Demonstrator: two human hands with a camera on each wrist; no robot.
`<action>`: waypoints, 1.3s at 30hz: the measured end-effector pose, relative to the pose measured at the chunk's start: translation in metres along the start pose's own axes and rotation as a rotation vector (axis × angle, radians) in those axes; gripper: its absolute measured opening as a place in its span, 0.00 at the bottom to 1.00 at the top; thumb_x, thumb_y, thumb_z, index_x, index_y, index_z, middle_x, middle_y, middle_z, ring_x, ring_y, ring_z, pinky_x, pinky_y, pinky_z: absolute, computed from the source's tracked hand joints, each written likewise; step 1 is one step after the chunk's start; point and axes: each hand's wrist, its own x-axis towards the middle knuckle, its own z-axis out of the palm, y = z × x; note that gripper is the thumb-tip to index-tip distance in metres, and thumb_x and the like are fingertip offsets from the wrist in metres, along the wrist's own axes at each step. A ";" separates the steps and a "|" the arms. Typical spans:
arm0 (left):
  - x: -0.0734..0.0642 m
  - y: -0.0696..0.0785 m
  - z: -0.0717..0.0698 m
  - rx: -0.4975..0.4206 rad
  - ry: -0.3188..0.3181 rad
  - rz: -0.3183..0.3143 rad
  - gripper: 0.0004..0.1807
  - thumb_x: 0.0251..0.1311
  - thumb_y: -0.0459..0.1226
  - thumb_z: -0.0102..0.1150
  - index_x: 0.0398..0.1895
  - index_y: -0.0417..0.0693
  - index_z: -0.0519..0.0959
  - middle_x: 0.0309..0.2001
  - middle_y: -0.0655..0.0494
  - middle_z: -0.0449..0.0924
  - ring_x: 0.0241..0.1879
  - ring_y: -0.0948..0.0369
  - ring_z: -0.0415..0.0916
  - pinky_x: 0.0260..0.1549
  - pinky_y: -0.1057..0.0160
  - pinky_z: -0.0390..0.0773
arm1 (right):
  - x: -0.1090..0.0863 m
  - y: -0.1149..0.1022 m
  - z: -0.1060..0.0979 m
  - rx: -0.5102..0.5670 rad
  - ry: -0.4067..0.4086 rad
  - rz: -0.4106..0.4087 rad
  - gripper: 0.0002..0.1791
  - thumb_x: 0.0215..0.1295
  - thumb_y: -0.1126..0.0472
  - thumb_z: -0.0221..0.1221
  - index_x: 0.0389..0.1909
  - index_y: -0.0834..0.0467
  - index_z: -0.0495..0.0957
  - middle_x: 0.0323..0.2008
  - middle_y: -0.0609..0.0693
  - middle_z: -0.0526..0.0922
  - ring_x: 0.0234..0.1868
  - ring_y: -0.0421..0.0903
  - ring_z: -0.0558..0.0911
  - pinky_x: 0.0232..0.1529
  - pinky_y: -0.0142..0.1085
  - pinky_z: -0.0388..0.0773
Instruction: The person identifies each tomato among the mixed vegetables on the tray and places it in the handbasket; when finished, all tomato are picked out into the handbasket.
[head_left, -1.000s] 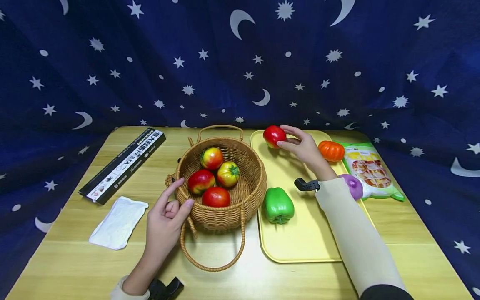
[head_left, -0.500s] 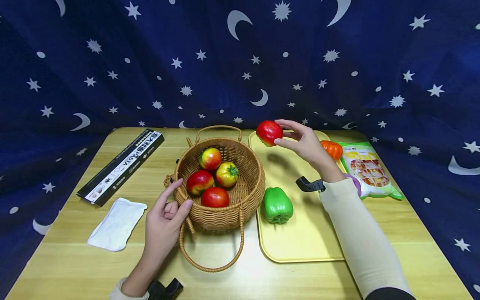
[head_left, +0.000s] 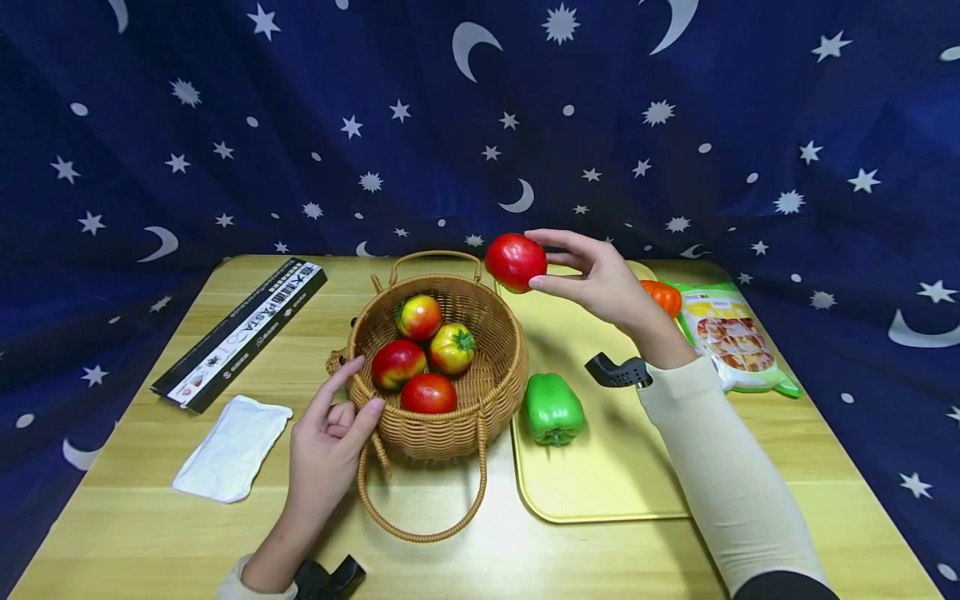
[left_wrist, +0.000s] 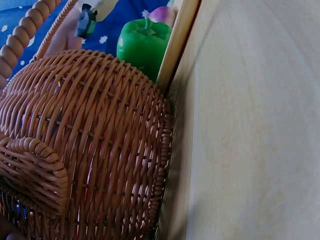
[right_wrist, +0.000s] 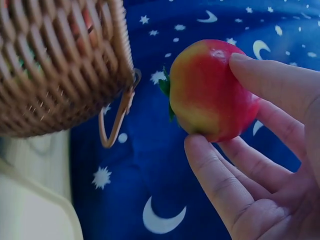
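Note:
A red tomato [head_left: 516, 262], yellowish with a green calyx in the right wrist view, is pinched between the thumb and fingertips of my right hand [head_left: 592, 279]. It hangs in the air just beyond the right back rim of a round wicker basket [head_left: 442, 433]. Inside lie a red-and-yellow tomato [head_left: 420, 317], a yellow tomato [head_left: 453, 348], a red-yellow mango-like fruit [head_left: 398, 364] and a smooth red fruit [head_left: 429, 393]. My left hand [head_left: 326, 442] rests its extended thumb and index finger on the basket's left rim; its other fingers are folded.
A green bell pepper [head_left: 553, 409] lies on the yellow tray [head_left: 600, 492], right of the basket. Beyond are an orange pumpkin [head_left: 662, 297] and a food bag [head_left: 731, 337]. At left lie a black pasta box [head_left: 243, 329] and a white cloth-like rectangle [head_left: 234, 450].
My right hand has lifted the tomato off the tray's back area and carried it left toward the basket. The left hand stays at the rim.

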 end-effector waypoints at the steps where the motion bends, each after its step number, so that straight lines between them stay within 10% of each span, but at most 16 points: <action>1: 0.000 0.000 0.000 -0.001 0.000 -0.001 0.30 0.63 0.28 0.68 0.69 0.45 0.75 0.16 0.56 0.50 0.16 0.61 0.48 0.13 0.64 0.51 | 0.000 -0.003 0.001 0.010 -0.007 0.001 0.33 0.61 0.69 0.72 0.68 0.55 0.76 0.64 0.53 0.78 0.60 0.51 0.80 0.53 0.38 0.81; 25: 0.000 0.000 0.000 0.030 0.007 0.015 0.29 0.63 0.28 0.69 0.68 0.47 0.76 0.15 0.56 0.51 0.16 0.62 0.48 0.12 0.65 0.51 | 0.025 -0.053 0.034 -0.212 -0.317 -0.079 0.30 0.62 0.60 0.73 0.66 0.49 0.78 0.63 0.43 0.77 0.59 0.44 0.81 0.53 0.41 0.81; 39: 0.000 -0.001 -0.001 0.015 0.000 0.010 0.30 0.63 0.29 0.69 0.68 0.51 0.76 0.16 0.57 0.50 0.16 0.61 0.48 0.13 0.65 0.50 | 0.043 -0.034 0.072 -0.262 -0.517 -0.057 0.29 0.63 0.60 0.72 0.66 0.52 0.78 0.62 0.46 0.78 0.58 0.45 0.82 0.59 0.41 0.78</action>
